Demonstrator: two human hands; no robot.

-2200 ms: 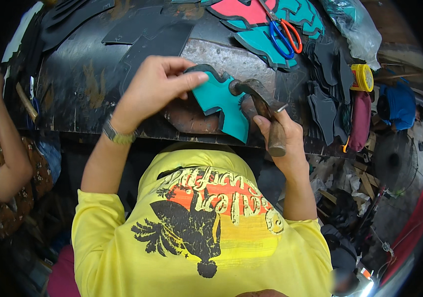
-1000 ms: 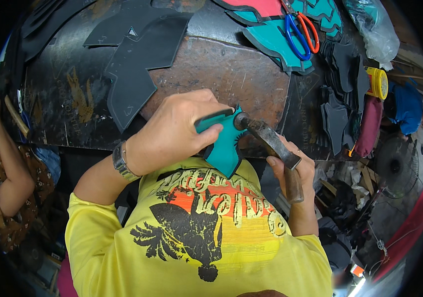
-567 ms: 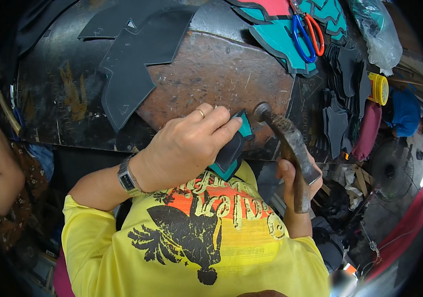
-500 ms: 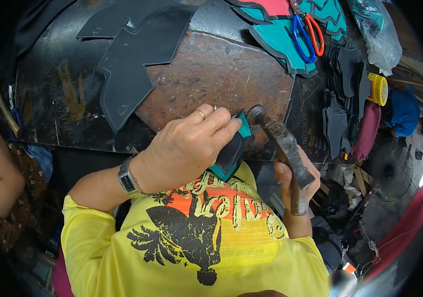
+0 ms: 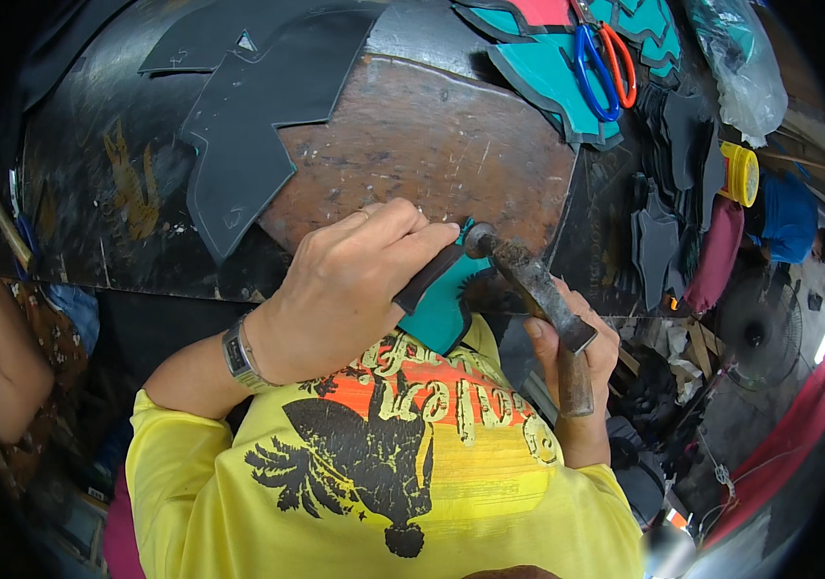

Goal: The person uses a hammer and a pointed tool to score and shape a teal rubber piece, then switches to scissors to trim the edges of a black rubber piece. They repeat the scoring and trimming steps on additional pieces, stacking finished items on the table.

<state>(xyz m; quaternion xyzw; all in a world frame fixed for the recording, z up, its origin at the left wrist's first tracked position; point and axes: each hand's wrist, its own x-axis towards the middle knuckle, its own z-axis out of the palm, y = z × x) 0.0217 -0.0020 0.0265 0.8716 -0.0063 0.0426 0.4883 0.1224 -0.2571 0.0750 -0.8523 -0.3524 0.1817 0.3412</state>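
My left hand (image 5: 349, 275) is closed, its thumb and fingers pinching a teal and black shoe-upper-like piece (image 5: 439, 311) at the near edge of the brown board. The black edge of this piece is folded up by my fingers, and its teal face shows. Closed round the wooden handle of a worn hammer (image 5: 538, 280), my right hand (image 5: 594, 343) is just to the right. The hammer's round face rests at or just above the piece's far tip, beside my left fingertips; contact cannot be made out.
Black cut sheets (image 5: 248, 145) overlap the left of the brown board (image 5: 422, 135). Blue-and-red-handled scissors (image 5: 598, 72) lie on teal pieces (image 5: 547, 82) at the far right. Stacked black pieces (image 5: 658, 227), a yellow tub (image 5: 741, 174) and a fan (image 5: 755, 333) are rightward. Another person's arm (image 5: 12, 357) is at left.
The hammer head has shifted left and slightly nearer, onto or over the piece's tip. My left hand has moved slightly left, and more of the piece's teal side shows.
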